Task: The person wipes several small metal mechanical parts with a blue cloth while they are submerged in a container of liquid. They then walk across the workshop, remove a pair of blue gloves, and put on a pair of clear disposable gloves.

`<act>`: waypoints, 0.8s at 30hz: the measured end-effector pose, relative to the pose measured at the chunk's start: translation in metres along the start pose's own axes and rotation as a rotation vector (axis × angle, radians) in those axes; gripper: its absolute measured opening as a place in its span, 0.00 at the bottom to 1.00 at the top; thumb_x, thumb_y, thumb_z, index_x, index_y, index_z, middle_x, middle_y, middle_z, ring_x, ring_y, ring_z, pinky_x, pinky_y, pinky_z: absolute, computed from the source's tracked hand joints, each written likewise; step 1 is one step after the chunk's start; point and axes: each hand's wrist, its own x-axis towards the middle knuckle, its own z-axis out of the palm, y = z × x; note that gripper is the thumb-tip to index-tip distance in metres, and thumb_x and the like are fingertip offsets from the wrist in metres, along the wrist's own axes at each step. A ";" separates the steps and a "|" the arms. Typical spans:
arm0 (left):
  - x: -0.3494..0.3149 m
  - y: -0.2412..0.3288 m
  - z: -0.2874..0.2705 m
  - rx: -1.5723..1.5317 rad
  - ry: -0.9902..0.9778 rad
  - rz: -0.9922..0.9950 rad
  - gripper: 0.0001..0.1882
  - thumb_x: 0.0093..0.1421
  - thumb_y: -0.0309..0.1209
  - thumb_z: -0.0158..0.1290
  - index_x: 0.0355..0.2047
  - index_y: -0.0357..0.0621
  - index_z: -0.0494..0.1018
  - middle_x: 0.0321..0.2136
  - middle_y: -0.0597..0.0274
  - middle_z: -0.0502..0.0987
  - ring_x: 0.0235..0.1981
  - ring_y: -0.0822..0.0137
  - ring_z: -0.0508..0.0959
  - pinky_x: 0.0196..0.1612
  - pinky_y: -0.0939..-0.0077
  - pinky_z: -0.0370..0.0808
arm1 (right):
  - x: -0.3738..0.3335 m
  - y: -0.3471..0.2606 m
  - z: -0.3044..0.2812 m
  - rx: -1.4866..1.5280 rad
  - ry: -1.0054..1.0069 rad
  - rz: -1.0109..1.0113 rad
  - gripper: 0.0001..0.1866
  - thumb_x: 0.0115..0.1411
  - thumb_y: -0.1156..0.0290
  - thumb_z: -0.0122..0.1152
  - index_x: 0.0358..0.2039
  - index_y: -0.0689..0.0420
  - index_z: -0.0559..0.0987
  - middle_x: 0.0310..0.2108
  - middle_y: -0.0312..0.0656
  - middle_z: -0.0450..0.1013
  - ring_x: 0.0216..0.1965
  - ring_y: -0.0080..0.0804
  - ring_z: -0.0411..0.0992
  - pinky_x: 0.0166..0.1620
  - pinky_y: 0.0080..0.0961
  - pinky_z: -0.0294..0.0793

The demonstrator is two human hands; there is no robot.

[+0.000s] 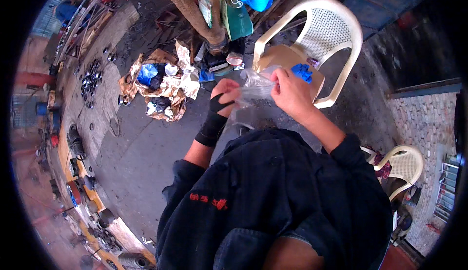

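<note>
You are holding a clear plastic bag (256,88) between both hands, just above your dark jacket. Your left hand (225,94), in a black wrap, is pinching the bag's left edge; your right hand (291,93) is gripping its top at one o'clock. The bag is crumpled, see-through and slack. At twelve o'clock a cream plastic chair (336,40) carrying a cardboard box (282,58) is crowding you closely. Bare concrete floor (131,148) is lying open toward nine o'clock, past a heap of crumpled brown paper (165,82).
</note>
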 end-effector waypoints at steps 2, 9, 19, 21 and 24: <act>-0.002 0.002 0.015 -0.198 0.099 -0.060 0.06 0.52 0.30 0.53 0.28 0.41 0.70 0.22 0.66 0.72 0.22 0.74 0.71 0.24 0.81 0.70 | -0.005 -0.002 0.013 0.143 -0.038 -0.039 0.08 0.47 0.74 0.57 0.29 0.56 0.69 0.28 0.46 0.70 0.27 0.47 0.71 0.28 0.40 0.70; 0.004 -0.033 0.000 0.253 0.009 -0.013 0.17 0.40 0.35 0.60 0.31 0.43 0.71 0.19 0.65 0.71 0.21 0.70 0.72 0.25 0.76 0.68 | 0.011 0.011 0.007 -0.023 0.005 -0.022 0.07 0.51 0.71 0.56 0.29 0.56 0.70 0.28 0.46 0.70 0.28 0.47 0.72 0.29 0.40 0.71; -0.012 -0.004 0.009 0.004 0.055 -0.002 0.11 0.49 0.33 0.60 0.26 0.39 0.73 0.19 0.67 0.73 0.19 0.76 0.72 0.20 0.81 0.67 | 0.013 -0.008 0.007 0.153 0.060 -0.190 0.17 0.48 0.72 0.61 0.40 0.57 0.73 0.42 0.43 0.70 0.43 0.43 0.69 0.43 0.36 0.70; -0.014 -0.006 0.010 -0.036 0.038 0.020 0.10 0.51 0.32 0.59 0.26 0.38 0.73 0.19 0.67 0.73 0.19 0.78 0.71 0.19 0.84 0.66 | 0.018 -0.009 0.009 0.194 0.045 -0.338 0.23 0.47 0.73 0.62 0.46 0.56 0.71 0.47 0.43 0.68 0.48 0.41 0.66 0.49 0.34 0.68; -0.019 -0.001 0.011 -0.039 -0.045 -0.007 0.09 0.51 0.31 0.59 0.26 0.37 0.74 0.19 0.69 0.73 0.19 0.79 0.71 0.20 0.84 0.66 | 0.020 -0.015 0.011 0.303 -0.024 -0.444 0.24 0.48 0.79 0.57 0.50 0.57 0.72 0.53 0.43 0.65 0.55 0.42 0.63 0.57 0.32 0.61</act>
